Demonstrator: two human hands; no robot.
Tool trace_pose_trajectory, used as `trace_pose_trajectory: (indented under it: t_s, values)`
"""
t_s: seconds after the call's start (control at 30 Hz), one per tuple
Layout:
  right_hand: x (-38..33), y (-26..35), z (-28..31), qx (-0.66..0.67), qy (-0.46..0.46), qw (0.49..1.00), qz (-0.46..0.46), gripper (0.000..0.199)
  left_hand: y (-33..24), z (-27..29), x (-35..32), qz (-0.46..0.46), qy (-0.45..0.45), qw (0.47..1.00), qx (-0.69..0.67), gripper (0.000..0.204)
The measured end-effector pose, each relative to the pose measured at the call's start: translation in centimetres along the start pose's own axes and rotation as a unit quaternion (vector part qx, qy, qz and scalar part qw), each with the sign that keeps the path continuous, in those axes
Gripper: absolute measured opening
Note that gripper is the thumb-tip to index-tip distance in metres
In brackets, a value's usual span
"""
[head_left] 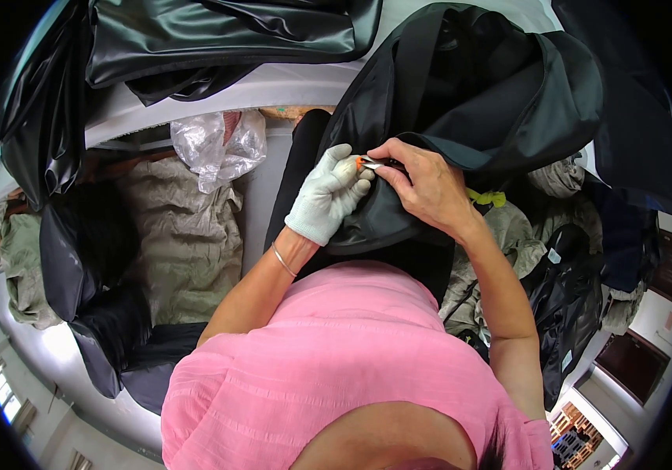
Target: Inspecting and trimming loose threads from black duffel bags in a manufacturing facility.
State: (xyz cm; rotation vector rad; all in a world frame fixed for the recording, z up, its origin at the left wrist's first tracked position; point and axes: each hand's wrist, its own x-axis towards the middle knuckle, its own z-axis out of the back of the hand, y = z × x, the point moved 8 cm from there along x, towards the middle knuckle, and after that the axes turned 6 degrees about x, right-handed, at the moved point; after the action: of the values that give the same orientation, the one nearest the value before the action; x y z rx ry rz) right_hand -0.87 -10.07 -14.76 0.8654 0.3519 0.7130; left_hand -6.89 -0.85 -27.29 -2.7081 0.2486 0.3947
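Note:
My left hand [326, 196], in a white knitted glove, has its fingers curled and pinches a small orange piece [360, 162] at the tips. What the orange piece is, I cannot make out. Bare and closed, my right hand [427, 184] grips what look like small thread snips [372, 164]. Their silver blades point left and meet the orange piece; the handle is mostly hidden in my palm. Under both hands a black satiny garment [383, 207] lies across my lap, rising in loose folds over the table edge.
A pale table [289, 90] curves across the front, with more shiny black fabric [218, 35] on it. Left of my legs are a clear plastic bag [218, 149] and a crumpled grey-beige cloth [187, 243]. Dark garments [563, 290] and grey cloth [500, 235] are piled at my right.

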Motion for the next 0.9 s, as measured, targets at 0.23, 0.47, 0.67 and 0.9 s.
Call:
trace_pose_trajectory:
  t_s: [0.23, 0.47, 0.67, 0.9]
  values:
    - [-0.5, -0.4, 0.9, 0.012, -0.035, 0.999, 0.011, 0.014, -0.1, -1.0, 0.2, -0.004, -0.026, 0.998, 0.062, 0.049]
    - [-0.6, -0.7, -1.5, 0.048, -0.019, 0.999, 0.017, 0.04, -1.1, -0.4, -0.4, -0.054, -0.03, 0.976, 0.207, 0.033]
    - [-1.2, -2.3, -1.8, -0.033, -0.045, 0.996, -0.072, 0.037, -0.5, -1.1, 0.0, -0.067, 0.008, 0.975, 0.211, 0.026]
    - [-1.3, -4.5, -2.8, -0.01, -0.035, 0.99, -0.134, 0.028, 0.1, -0.3, -0.4, -0.003, -0.004, 0.987, 0.16, 0.033]
